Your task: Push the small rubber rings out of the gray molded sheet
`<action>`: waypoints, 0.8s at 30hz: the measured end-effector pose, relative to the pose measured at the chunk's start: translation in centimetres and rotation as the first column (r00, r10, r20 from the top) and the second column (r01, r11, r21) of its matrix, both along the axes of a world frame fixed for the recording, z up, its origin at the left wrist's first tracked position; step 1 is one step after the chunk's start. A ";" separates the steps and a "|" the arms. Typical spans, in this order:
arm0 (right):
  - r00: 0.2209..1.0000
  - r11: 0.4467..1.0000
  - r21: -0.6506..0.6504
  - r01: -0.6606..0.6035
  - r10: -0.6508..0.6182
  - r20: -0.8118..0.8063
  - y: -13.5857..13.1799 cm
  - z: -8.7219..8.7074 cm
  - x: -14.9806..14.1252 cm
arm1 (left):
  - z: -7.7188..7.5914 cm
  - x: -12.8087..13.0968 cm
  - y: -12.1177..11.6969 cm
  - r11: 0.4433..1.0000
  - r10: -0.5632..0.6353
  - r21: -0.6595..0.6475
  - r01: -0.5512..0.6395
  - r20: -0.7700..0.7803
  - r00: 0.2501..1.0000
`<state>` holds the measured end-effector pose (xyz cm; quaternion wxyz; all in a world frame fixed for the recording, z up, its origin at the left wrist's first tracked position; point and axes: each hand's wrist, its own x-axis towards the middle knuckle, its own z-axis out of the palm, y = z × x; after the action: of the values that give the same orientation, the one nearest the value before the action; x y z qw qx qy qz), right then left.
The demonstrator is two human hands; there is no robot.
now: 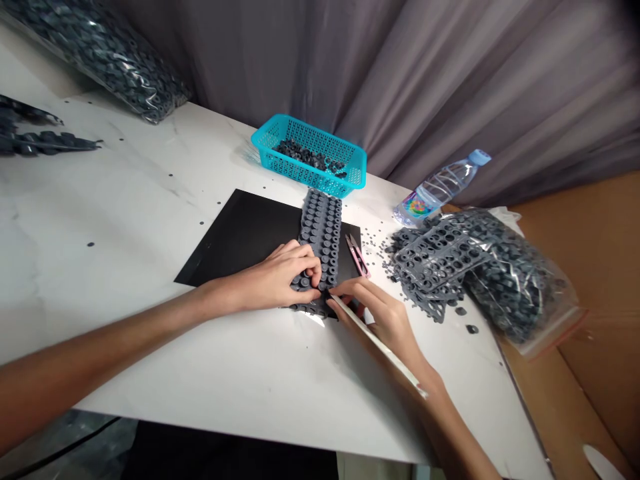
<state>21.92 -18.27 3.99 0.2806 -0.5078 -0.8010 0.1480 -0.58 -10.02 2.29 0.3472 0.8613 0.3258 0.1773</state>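
Note:
A dark grey moulded rubber sheet (pixel 321 230) with rows of round studs lies on a black mat (pixel 240 233). On the lower part of this sheet rests my left hand (pixel 293 277), fingers curled, thumb and forefinger closing at its studs. My right hand (pixel 377 310) grips a slim white stick-like tool (pixel 383 347), whose dark tip meets the sheet beside my left thumb. The tool's exact kind is unclear. Pink-handled thread snips (pixel 358 257) lie just above my right hand, on the mat's right edge.
Behind the mat stands a turquoise basket (pixel 313 177) holding small dark parts. To the right are a water bottle (pixel 440 190), a pile of punched-out sheets (pixel 435 260) and a clear bag of parts (pixel 520 280). Another full bag (pixel 115 60) lies far left.

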 end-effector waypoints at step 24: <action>0.884 0.955 0.265 -0.137 -0.003 0.468 0.2 -0.5 -0.5 | -0.4 0.2 -0.2 1.000 0.024 0.017 -0.024 0.046 0.999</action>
<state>21.47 -18.06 3.45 0.1472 -0.4534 -0.8748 -0.0869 -0.34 -10.24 1.93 0.3450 0.8560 0.3266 0.2039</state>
